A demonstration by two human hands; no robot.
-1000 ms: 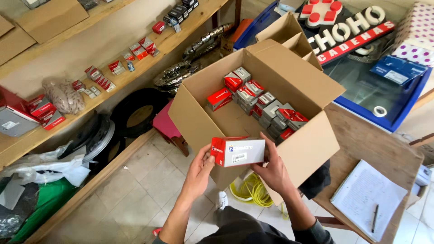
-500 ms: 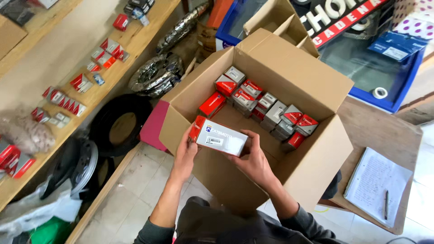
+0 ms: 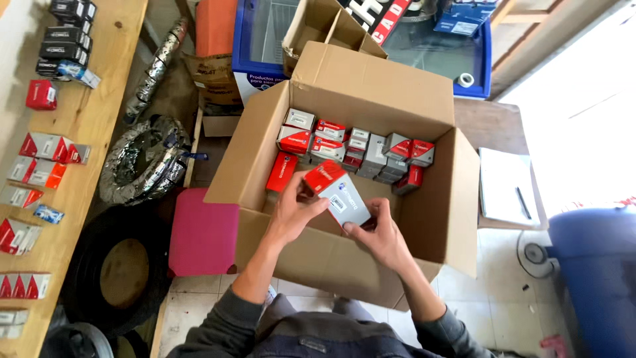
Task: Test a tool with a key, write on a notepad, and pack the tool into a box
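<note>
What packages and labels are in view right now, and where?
Small red-and-grey box: white label, held by left hand and right hand.
Large brown carton: open, holds rows of similar boxes.
Wooden shelf, left: red, grey and black boxes.

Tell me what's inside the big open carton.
The carton holds small red-and-grey boxes packed along its far side. Both hands, left and right, hold one more box over it. The floor beneath them is hidden.

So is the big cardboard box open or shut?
Open: the big box has its flaps spread outward, and rows of small boxes show inside.
</note>
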